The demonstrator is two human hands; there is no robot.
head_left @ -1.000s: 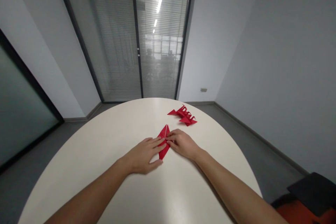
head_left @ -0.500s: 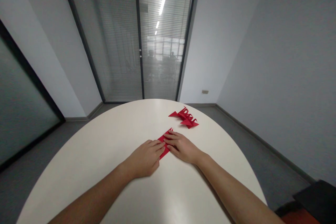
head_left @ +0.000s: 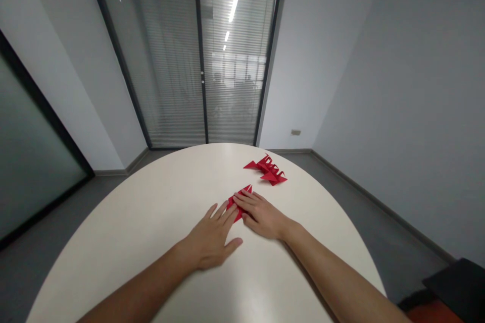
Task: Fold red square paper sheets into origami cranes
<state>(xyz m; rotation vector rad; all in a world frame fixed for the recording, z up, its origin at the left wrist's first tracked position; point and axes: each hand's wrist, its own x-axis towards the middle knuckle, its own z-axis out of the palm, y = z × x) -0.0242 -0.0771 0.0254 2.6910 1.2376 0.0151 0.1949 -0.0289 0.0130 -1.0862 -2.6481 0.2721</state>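
A folded piece of red paper (head_left: 245, 190) lies on the white table, partly covered by my fingers. My left hand (head_left: 212, 237) is open, its fingers spread and thumb out to the side, with the fingertips at the paper's left edge. From the right, my right hand (head_left: 261, 214) lies over the paper with its fingers stretched out flat across it. Beyond my right hand stand several red folded paper cranes (head_left: 271, 174), bunched together.
The round white table (head_left: 151, 222) curves away on both sides. Past its far edge is a glass partition with blinds (head_left: 170, 86). A black and orange object, perhaps a chair (head_left: 454, 282), sits at the lower right.
My left hand has opened, its fingers spreading and thumb swinging away from the paper. The red paper has shifted slightly, and my right fingers have slid a little left over it.
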